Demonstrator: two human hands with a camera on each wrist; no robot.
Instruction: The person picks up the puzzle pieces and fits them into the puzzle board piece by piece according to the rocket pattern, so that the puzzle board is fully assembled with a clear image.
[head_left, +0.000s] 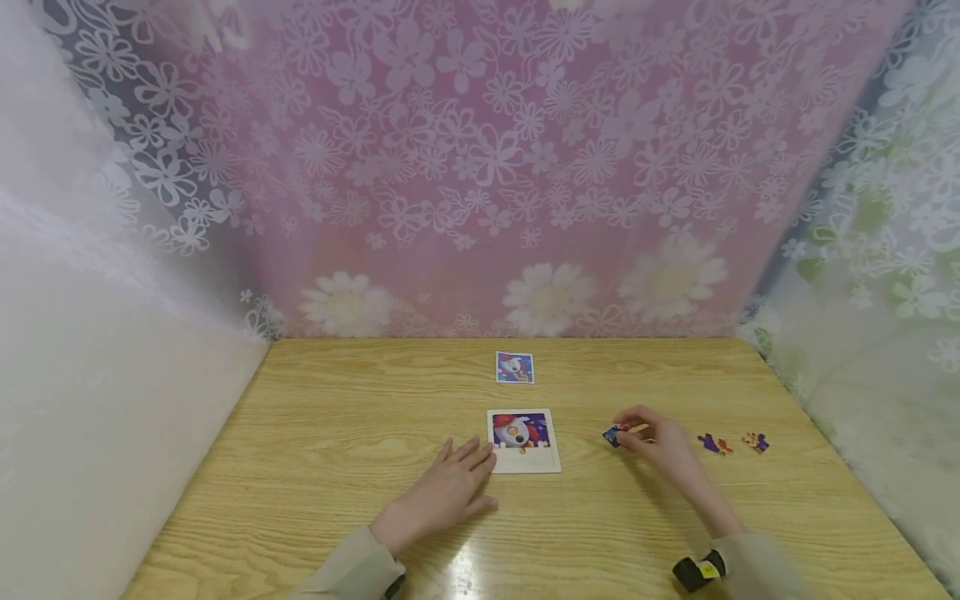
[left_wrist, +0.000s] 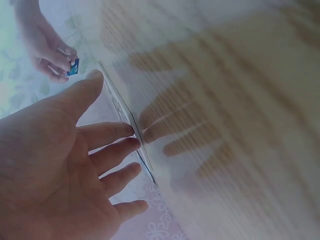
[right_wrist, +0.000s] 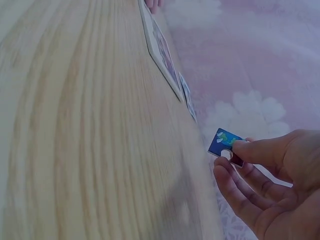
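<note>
A white puzzle tray (head_left: 523, 463) with a partly built rocket picture lies mid-table; its edge (left_wrist: 131, 120) also shows in the left wrist view, and the tray (right_wrist: 159, 50) appears again in the right wrist view. My left hand (head_left: 450, 487) lies flat on the table, fingers straight, fingertips (left_wrist: 131, 129) at the tray's left edge. My right hand (head_left: 651, 440) pinches a small blue puzzle piece (head_left: 613, 434) (right_wrist: 225, 145) between thumb and fingers, just above the wood, to the right of the tray. The same piece (left_wrist: 73, 67) is visible far off in the left wrist view.
A small reference card (head_left: 514, 367) (right_wrist: 188, 100) with the rocket picture lies beyond the tray. Two loose puzzle pieces (head_left: 714, 444) (head_left: 756, 442) rest on the wooden table (head_left: 337, 433) to the right. Flowered curtains (head_left: 480, 167) close in the back and sides.
</note>
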